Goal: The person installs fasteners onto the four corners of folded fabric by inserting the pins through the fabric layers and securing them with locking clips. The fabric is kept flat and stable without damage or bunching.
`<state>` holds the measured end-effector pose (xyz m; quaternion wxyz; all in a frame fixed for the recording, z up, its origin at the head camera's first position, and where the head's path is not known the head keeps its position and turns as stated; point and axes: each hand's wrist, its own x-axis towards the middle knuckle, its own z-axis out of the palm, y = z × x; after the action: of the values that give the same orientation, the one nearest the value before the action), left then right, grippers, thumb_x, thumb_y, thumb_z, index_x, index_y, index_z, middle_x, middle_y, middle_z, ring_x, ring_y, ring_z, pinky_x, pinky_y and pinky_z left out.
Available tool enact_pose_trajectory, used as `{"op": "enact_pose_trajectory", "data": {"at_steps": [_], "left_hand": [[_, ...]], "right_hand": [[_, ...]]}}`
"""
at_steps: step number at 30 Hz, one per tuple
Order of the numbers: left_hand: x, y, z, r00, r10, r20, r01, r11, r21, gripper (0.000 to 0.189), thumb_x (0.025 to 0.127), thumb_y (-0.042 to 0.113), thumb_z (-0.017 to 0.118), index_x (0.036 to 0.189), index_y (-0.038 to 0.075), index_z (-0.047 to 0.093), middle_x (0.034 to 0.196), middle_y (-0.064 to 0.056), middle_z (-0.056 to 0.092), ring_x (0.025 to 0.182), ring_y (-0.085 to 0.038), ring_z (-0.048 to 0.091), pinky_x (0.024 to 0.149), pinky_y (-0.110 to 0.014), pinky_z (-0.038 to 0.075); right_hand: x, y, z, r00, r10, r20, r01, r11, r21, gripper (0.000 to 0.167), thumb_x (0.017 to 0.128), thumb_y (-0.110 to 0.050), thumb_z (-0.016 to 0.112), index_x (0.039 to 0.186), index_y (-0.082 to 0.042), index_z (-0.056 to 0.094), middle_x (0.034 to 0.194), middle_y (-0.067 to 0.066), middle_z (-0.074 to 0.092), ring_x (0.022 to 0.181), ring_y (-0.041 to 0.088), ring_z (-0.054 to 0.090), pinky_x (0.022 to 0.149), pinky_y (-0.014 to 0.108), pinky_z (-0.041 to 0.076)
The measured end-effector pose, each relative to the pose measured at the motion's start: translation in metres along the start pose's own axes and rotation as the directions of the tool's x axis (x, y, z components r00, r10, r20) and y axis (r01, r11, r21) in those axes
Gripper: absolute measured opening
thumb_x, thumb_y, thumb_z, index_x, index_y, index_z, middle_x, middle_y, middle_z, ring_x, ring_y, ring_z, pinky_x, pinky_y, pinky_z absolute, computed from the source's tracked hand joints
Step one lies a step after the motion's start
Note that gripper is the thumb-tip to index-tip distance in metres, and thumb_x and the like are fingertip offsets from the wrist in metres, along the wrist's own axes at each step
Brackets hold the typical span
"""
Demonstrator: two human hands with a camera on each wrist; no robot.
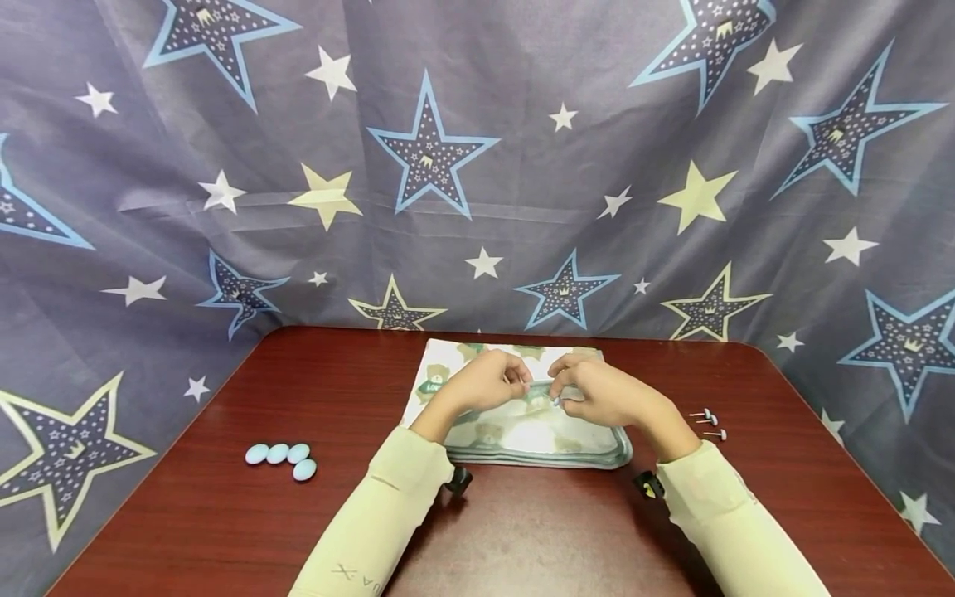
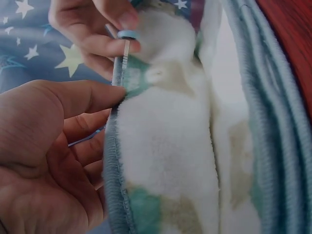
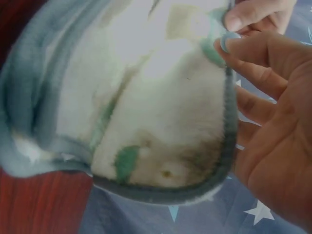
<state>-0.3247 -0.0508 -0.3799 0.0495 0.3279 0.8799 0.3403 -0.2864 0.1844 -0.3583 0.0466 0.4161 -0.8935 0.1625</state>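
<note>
A folded fleece blanket [image 1: 515,435] printed with bears and bound in blue-green edging lies at the middle of the table. My left hand [image 1: 487,381] holds the lifted hem [image 2: 113,161] between thumb and fingers. Just beside it, my right hand [image 1: 600,391] pinches a small pin with a round light-blue head [image 3: 229,41]. The pin's pale, ridged shaft [image 2: 126,54] lies along the inner side of the hem in the left wrist view. Its tip is hard to make out.
Several light-blue oval caps [image 1: 278,453] lie on the dark red table [image 1: 186,514] to the left. Some blue-headed pins [image 1: 715,434] lie to the right of my right wrist. A star-patterned curtain [image 1: 477,166] hangs behind the table.
</note>
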Motion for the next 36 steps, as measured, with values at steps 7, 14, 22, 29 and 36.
{"op": "enact_pose_trajectory", "data": {"at_steps": [7,14,22,29,36], "left_hand": [[-0.001,0.004,-0.004,1.000,0.012,-0.002,-0.012,1.000,-0.002,0.007,0.092,0.007,0.068,0.095,0.009,0.074,0.078,0.004,0.069,0.072,-0.008,0.061,0.068,-0.025,0.050],[-0.002,0.006,-0.003,1.000,0.015,-0.003,-0.015,1.000,-0.011,0.007,0.091,0.006,0.067,0.094,0.010,0.073,0.077,0.004,0.068,0.071,-0.008,0.060,0.068,-0.025,0.049],[-0.003,0.010,-0.003,1.000,0.017,-0.001,-0.017,1.000,-0.011,0.009,0.090,0.006,0.067,0.092,0.012,0.073,0.075,0.006,0.067,0.070,-0.007,0.059,0.067,-0.025,0.049],[-0.005,0.014,-0.004,1.000,0.019,0.007,-0.019,1.000,-0.023,0.008,0.091,0.007,0.067,0.093,0.012,0.072,0.077,0.005,0.068,0.071,-0.008,0.060,0.067,-0.025,0.049],[-0.005,0.014,-0.005,1.000,0.025,0.007,-0.025,0.999,-0.039,0.006,0.091,0.007,0.068,0.093,0.012,0.072,0.079,0.004,0.067,0.073,-0.009,0.060,0.067,-0.026,0.050]], "right_hand": [[0.002,0.000,0.003,0.999,0.039,0.010,-0.039,0.999,-0.008,0.018,0.082,-0.002,0.066,0.096,-0.004,0.077,0.122,0.019,0.066,0.117,0.036,0.061,0.103,0.050,0.047],[0.001,0.001,0.006,0.997,0.056,-0.044,-0.058,0.997,-0.046,0.014,0.084,-0.003,0.068,0.095,-0.003,0.076,0.115,0.015,0.068,0.111,0.032,0.064,0.098,0.047,0.050],[0.006,0.002,0.013,0.994,0.005,-0.111,-0.012,0.998,-0.059,0.007,0.087,-0.002,0.069,0.092,-0.002,0.075,0.105,0.010,0.070,0.104,0.027,0.066,0.095,0.044,0.052],[0.010,-0.001,0.020,0.975,0.013,-0.224,-0.031,0.997,-0.077,0.005,0.088,-0.003,0.074,0.092,-0.005,0.074,0.095,0.004,0.072,0.097,0.025,0.066,0.093,0.045,0.049],[0.012,-0.001,0.023,0.958,0.048,-0.283,-0.076,0.993,-0.088,0.006,0.088,-0.007,0.077,0.093,-0.007,0.075,0.097,0.002,0.072,0.098,0.023,0.066,0.089,0.042,0.053]]}}
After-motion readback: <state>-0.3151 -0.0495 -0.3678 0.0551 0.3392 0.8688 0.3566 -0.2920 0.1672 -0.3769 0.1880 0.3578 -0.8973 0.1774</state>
